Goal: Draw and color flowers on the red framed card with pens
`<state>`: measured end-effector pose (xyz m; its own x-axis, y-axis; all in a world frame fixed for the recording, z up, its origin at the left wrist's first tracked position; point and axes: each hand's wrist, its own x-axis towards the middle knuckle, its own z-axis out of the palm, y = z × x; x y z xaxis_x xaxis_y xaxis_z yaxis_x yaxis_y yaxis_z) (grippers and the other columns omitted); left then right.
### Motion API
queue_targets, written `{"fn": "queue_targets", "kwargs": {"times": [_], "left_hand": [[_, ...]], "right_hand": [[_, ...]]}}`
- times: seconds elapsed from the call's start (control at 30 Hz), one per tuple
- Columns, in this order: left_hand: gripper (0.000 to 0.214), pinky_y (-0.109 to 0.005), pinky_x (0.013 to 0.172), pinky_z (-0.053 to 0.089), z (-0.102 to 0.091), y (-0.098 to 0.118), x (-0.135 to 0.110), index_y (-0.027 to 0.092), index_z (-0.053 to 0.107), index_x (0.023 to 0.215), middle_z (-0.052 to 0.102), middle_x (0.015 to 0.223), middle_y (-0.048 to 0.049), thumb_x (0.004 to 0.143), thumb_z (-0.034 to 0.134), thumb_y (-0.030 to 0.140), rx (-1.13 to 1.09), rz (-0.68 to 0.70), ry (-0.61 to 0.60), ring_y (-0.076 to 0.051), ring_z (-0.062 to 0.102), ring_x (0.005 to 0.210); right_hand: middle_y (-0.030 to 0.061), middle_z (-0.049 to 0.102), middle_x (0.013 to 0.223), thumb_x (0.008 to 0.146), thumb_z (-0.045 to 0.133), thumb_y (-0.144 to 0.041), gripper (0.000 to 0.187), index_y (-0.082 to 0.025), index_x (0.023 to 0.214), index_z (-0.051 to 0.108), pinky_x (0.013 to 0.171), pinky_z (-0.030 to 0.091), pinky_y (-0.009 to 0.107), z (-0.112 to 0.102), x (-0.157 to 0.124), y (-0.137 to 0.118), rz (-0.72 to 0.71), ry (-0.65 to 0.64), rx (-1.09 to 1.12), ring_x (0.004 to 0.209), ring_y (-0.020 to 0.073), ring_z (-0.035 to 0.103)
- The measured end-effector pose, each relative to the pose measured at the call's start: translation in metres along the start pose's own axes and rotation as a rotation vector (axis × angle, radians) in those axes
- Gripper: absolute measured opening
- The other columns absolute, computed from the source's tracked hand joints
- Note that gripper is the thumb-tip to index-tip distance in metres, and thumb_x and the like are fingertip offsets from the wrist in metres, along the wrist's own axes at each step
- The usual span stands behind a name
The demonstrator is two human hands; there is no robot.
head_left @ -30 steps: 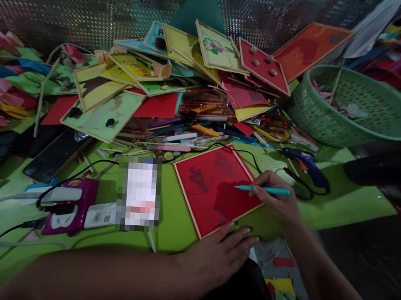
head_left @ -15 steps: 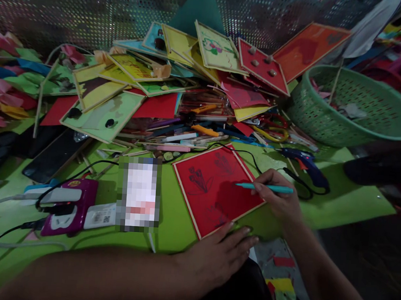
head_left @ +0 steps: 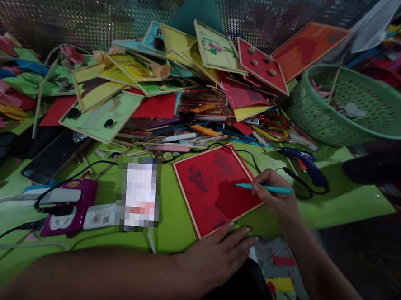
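A red framed card with dark flower drawings lies on the green table sheet. My right hand is closed on a teal pen, its tip over the card's right part. My left hand lies flat with its fingers stretched out, the fingertips touching the card's near edge.
A heap of coloured framed cards and pens fills the back. A green basket stands at the right, a blue glue gun in front of it. A purple power strip with cables and a black phone sit at left.
The pen tip shifted slightly over the card's right part. My left hand has stayed in place.
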<state>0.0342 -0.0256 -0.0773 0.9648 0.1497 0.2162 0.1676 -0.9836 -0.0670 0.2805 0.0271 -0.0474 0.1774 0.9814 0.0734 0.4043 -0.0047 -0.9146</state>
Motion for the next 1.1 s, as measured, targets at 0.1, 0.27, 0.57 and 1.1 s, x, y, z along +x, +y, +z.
{"fn": "queue_targets", "kwargs": {"times": [0.1, 0.27, 0.57, 1.1], "left_hand": [[0.046, -0.046, 0.128, 0.03, 0.0021, 0.001, 0.0, 0.029, 0.063, 0.146, 0.045, 0.169, 0.0011, 0.105, 0.041, 0.026, -0.004, 0.003, -0.005, -0.021, 0.044, 0.155], [0.045, -0.046, 0.126, 0.031, 0.005, 0.001, 0.0014, 0.03, 0.064, 0.144, 0.046, 0.168, 0.0001, 0.104, 0.042, 0.026, -0.005, 0.008, 0.002, -0.021, 0.046, 0.153], [0.046, -0.045, 0.126, 0.033, 0.0018, 0.0004, 0.0014, 0.031, 0.063, 0.145, 0.044, 0.17, 0.0001, 0.105, 0.042, 0.027, 0.003, 0.012, -0.023, -0.02, 0.045, 0.154], [0.046, -0.042, 0.125, 0.035, -0.0026, -0.0013, 0.0021, 0.033, 0.066, 0.142, 0.048, 0.167, 0.0044, 0.105, 0.041, 0.026, 0.013, 0.001, -0.022, -0.017, 0.047, 0.152]], "right_hand": [[-0.0006, 0.063, 0.062, 0.083, 0.078, -0.034, 0.018, -0.024, 0.075, 0.065, 0.048, 0.041, 0.028, -0.0013, 0.0, 0.0025, 0.005, 0.008, 0.005, 0.053, 0.015, 0.053], [0.0002, 0.067, 0.063, 0.085, 0.077, -0.036, 0.019, -0.024, 0.077, 0.065, 0.053, 0.048, 0.029, -0.0021, 0.0013, 0.0021, 0.001, -0.017, 0.049, 0.056, 0.0167, 0.061], [0.0007, 0.069, 0.064, 0.085, 0.078, -0.037, 0.019, -0.024, 0.078, 0.066, 0.051, 0.048, 0.028, 0.0014, 0.0029, -0.004, -0.032, -0.043, -0.001, 0.055, 0.0165, 0.062], [0.0006, 0.071, 0.067, 0.09, 0.077, -0.037, 0.018, -0.024, 0.082, 0.068, 0.055, 0.05, 0.027, -0.0005, 0.0011, 0.0003, -0.06, -0.091, 0.04, 0.059, 0.0162, 0.065]]}}
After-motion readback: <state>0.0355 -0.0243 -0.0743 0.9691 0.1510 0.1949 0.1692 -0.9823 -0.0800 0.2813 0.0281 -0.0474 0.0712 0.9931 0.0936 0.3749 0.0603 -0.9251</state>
